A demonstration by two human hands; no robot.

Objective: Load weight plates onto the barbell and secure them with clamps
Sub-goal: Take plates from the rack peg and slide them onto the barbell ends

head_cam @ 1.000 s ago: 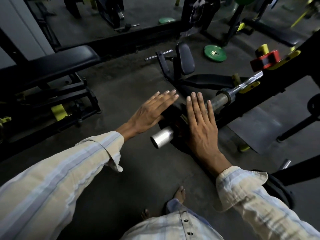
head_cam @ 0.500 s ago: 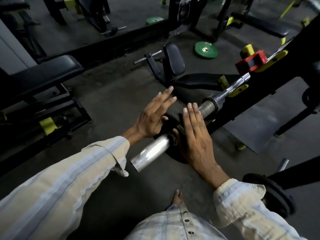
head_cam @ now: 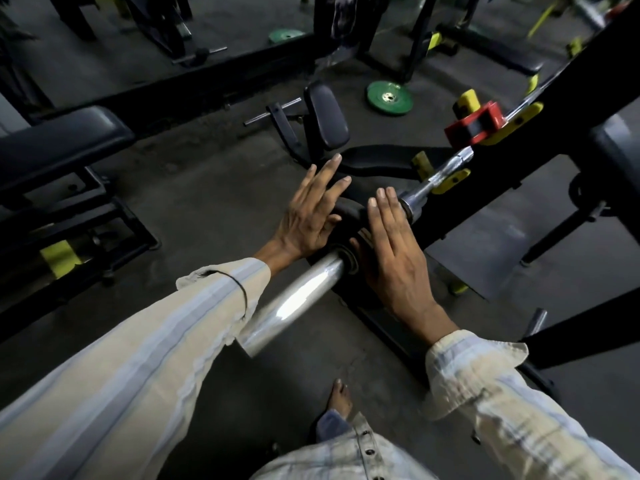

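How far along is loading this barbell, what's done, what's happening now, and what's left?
Done: a black plate is already on the barbell sleeve, close to the collar. In hand: the left hand and right hand press flat against the plate, fingers straight. Left: no clamp shows on the bare sleeve, so securing remains. A green plate lies on the floor; whether it gets loaded too, I can't tell.

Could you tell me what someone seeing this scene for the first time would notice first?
Most striking are the two hands at centre, left hand and right hand, flat with straight fingers against a black weight plate on the shiny barbell sleeve, which points toward the camera. Beyond them, at upper right, a red block sits on the black rack, and a green plate lies on the floor behind.
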